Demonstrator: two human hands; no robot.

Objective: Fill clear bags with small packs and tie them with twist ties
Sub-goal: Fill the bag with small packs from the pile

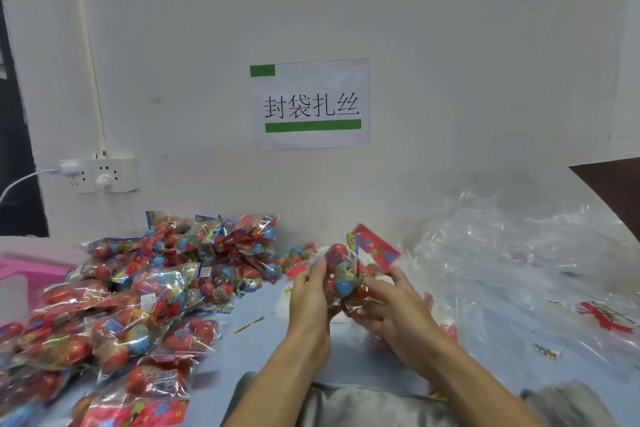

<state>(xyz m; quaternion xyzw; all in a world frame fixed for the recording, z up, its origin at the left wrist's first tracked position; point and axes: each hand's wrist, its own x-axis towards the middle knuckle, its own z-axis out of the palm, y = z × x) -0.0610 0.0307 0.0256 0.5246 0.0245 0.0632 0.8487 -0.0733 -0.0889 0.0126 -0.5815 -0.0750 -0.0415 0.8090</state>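
- Your left hand (310,291) and right hand (391,305) curl round a filled bag (343,279), held above the table (263,340).
- The bag stands upright, its neck pointing up.
- A twist tie (248,325) lies just left.
- Filled bags (138,288) pile left; empty bags (519,253) right.
- A sign (310,103) hangs on the wall.

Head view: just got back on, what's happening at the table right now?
A person holds a filled bag up between both hands, the left hand on one side and the right hand gripping the other. A heap of filled bags lies on the left of the table, and a pile of empty bags on the right. A loose twist tie lies on the table. Whether the held bag is tied cannot be told.
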